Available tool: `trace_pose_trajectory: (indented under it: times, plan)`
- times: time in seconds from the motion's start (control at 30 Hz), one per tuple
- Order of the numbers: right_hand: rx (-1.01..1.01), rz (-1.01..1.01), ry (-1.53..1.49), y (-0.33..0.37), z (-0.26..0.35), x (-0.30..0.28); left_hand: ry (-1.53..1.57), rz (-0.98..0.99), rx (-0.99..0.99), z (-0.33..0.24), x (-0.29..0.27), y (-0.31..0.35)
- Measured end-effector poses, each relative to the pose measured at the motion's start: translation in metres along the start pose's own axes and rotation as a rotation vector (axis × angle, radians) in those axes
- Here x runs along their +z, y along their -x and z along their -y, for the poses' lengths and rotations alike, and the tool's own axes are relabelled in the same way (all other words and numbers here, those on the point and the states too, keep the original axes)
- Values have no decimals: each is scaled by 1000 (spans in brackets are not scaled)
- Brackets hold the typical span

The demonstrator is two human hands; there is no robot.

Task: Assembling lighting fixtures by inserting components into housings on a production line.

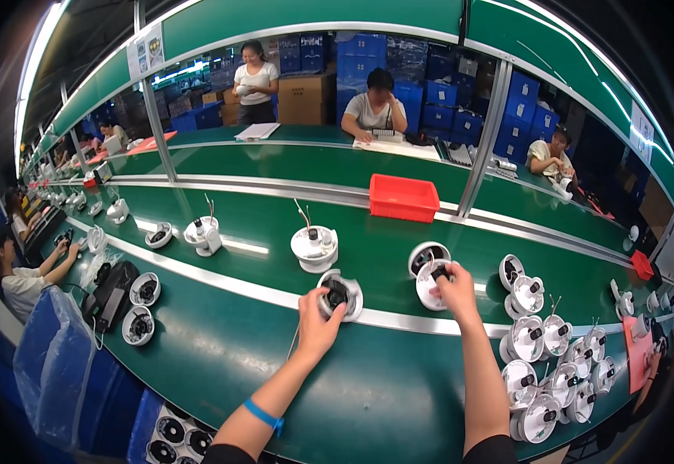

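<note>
My left hand (318,325) is wrapped round a white dome-camera housing (355,296) with a black lens unit inside, tilted at the metal edge of the green bench. A blue band circles my left wrist. My right hand (458,294) has its fingers closed on the dark middle part of a second, round white camera housing (427,295). Directly behind that one, a white ring-shaped cover (414,263) with a dark inside lies on the belt. Just beyond my left hand stands an upright white camera body (315,254) with thin wires rising from it.
Several white camera units (542,417) crowd the bench at right. A red tray (403,199) sits at the belt's far side. Two white covers (137,325) lie at left near a black bag (113,298). Metal posts (485,139) rise ahead; several people sit or stand around.
</note>
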State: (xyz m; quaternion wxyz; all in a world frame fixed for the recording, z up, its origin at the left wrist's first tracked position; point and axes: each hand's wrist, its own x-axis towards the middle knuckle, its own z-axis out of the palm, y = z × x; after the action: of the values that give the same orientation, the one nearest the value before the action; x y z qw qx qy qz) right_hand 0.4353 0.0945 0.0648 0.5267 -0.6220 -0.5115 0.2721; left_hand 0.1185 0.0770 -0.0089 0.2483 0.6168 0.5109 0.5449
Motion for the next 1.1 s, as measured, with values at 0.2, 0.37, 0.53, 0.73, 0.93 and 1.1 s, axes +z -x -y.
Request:
trace_pose_trajectory:
  times: [0.2, 0.37, 0.53, 0.73, 0.93, 1.1]
  plan:
    - [43, -23, 109, 25, 29, 2, 597, 40, -389, -29, -46, 43]
    - [-86, -100, 101, -12, -7, 15, 997, 118, -711, -15, -35, 47]
    - [-173, -213, 365, -26, 3, 35, 1144, 122, -769, -23, -32, 53]
    - [-205, 220, -98, -29, 21, 145, 1446, 335, -827, -17, -38, 48]
    - [147, 444, -858, -34, 51, 203, 1439, 442, -666, -18, -40, 49]
    - [37, 404, -584, -34, 40, 177, 1497, 330, -662, -31, -41, 46]
